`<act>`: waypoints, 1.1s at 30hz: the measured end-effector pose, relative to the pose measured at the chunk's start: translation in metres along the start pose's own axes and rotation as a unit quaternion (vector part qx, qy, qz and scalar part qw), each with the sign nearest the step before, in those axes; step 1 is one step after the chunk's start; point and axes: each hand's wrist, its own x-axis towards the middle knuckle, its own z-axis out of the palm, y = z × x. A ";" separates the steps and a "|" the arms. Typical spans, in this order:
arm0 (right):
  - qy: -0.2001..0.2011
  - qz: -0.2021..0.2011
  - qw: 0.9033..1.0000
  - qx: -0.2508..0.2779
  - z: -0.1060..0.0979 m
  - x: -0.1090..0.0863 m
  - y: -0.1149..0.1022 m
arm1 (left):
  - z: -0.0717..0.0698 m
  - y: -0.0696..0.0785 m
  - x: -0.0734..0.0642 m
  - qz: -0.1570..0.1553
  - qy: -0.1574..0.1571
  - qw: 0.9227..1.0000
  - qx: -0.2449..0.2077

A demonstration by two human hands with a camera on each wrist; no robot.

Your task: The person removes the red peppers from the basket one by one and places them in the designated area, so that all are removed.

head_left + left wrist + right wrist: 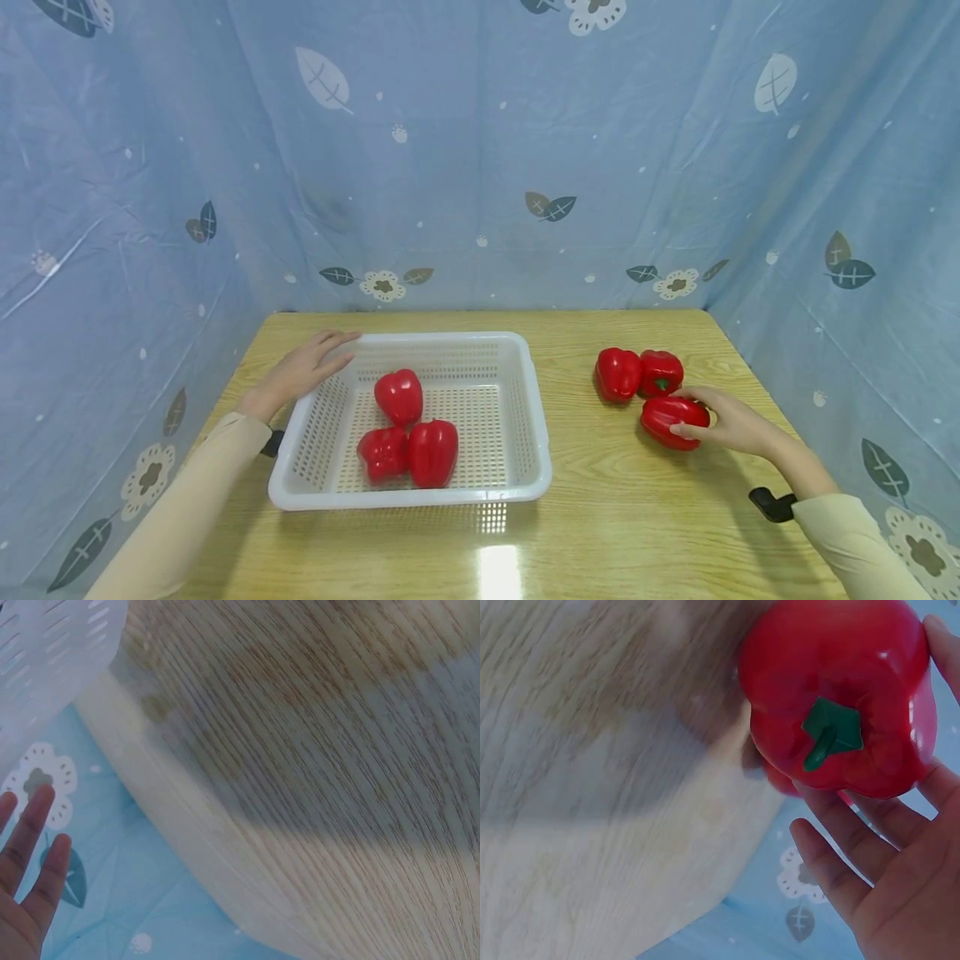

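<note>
My right hand (pixel 723 422) holds a red bell pepper (pixel 666 423) on the right of the table, thumb on one side and fingers on the other. In the right wrist view, the green stem of that bell pepper (pixel 900 675) faces the camera. Just behind it are two more red bell peppers, one on the left (pixel 618 374) and one on the right (pixel 661 372). My left hand (pixel 302 372), its fingers extended, is at the back left corner of a white plastic basket (pixel 534 417). Three red bell peppers (pixel 433 454) lie inside the basket.
The wooden table (pixel 592 517) has light grain and a bright reflection near its front. Blue patterned cloth (pixel 465 150) hangs behind the table and along both sides. The basket's perforated walls stand left of the loose peppers.
</note>
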 end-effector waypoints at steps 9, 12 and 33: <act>-0.006 0.022 1.000 -0.009 -0.001 -0.005 0.006 | 0.000 0.000 0.000 -0.003 -0.001 1.000 -0.001; -0.007 0.025 1.000 -0.010 0.000 -0.005 0.009 | 0.000 0.000 0.000 -0.005 -0.001 1.000 -0.006; 0.000 0.015 1.000 -0.013 -0.003 -0.001 0.013 | 0.001 -0.001 0.000 -0.002 0.010 1.000 -0.005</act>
